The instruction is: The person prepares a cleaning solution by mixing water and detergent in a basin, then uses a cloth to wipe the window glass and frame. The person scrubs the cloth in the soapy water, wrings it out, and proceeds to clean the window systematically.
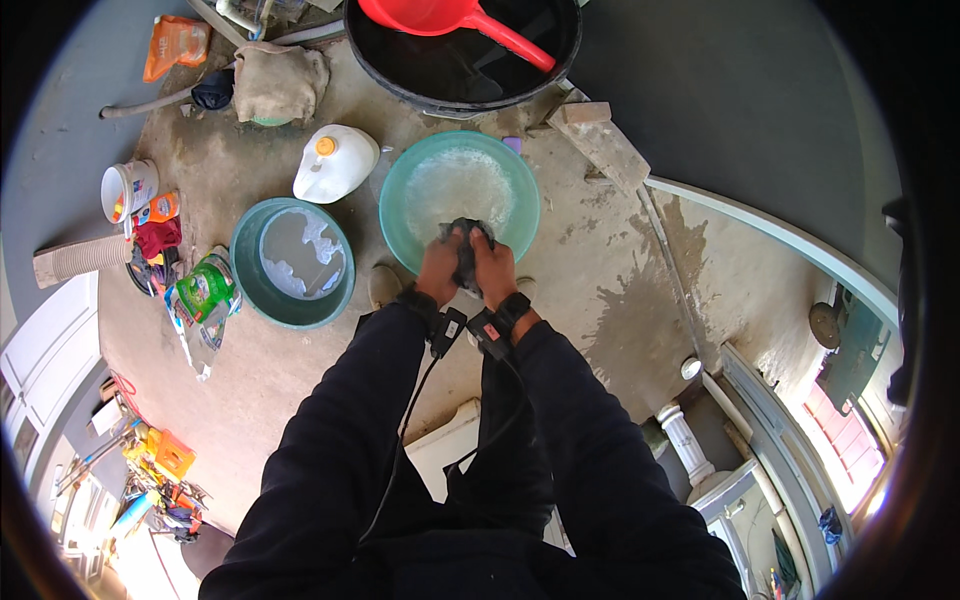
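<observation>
My left hand (441, 266) and my right hand (491, 268) are side by side over the near rim of a teal plastic basin (397, 176). Both are closed on one bunched, dark wet cloth (466, 259), thumbs on top. Whitish, sudsy water (461, 184) lies in the basin. Left of it, a darker green tub (255, 296) holds grey water with patches of foam. A white plastic jug (341, 165) with an orange cap is behind and between the two vessels.
A large black tub (465, 109) of dark water with a red dipper (510, 37) is at the far side. Detergent bags (206, 289) and a white bucket (124, 191) stand left. Wooden boards (600, 146) lie right, beside wet concrete. A cloth-covered item (277, 79) is far left.
</observation>
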### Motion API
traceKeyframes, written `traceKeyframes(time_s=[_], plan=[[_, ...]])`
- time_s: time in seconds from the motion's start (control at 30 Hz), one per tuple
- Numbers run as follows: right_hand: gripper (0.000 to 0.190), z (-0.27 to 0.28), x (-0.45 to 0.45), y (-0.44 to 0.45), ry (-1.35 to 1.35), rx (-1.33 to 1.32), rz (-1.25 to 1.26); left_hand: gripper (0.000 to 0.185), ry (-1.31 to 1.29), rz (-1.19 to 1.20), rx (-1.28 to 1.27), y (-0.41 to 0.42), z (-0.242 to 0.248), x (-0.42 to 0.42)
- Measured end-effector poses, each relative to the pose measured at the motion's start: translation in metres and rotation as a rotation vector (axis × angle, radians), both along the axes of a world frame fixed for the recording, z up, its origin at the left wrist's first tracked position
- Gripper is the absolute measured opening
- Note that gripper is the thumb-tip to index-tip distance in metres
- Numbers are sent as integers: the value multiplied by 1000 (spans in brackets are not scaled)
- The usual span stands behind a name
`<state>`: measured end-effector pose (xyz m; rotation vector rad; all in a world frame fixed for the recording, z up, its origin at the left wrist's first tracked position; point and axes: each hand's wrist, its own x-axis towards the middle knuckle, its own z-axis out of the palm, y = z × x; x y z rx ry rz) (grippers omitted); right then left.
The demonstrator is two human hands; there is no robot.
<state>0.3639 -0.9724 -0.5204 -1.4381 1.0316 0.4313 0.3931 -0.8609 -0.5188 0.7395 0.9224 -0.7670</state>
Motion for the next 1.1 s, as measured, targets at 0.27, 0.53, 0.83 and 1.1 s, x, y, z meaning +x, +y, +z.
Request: traceKeyframes(time_s=[0.27, 0.53, 0.83, 1.1], plan=[[53, 54, -6, -16, -278, -327, 373, 35, -21, 92, 1, 6, 28, 10], [60, 90, -1, -22, -806, -497, 931, 39, 127, 95, -376, 22, 55, -2], [33, 78, 35, -22, -1034, -453, 854, 53, 214, 206, -414, 14, 74, 18], [16, 52, 38, 5, -947, -550, 755, 36, -567, -418, 59, 30, 1, -6]])
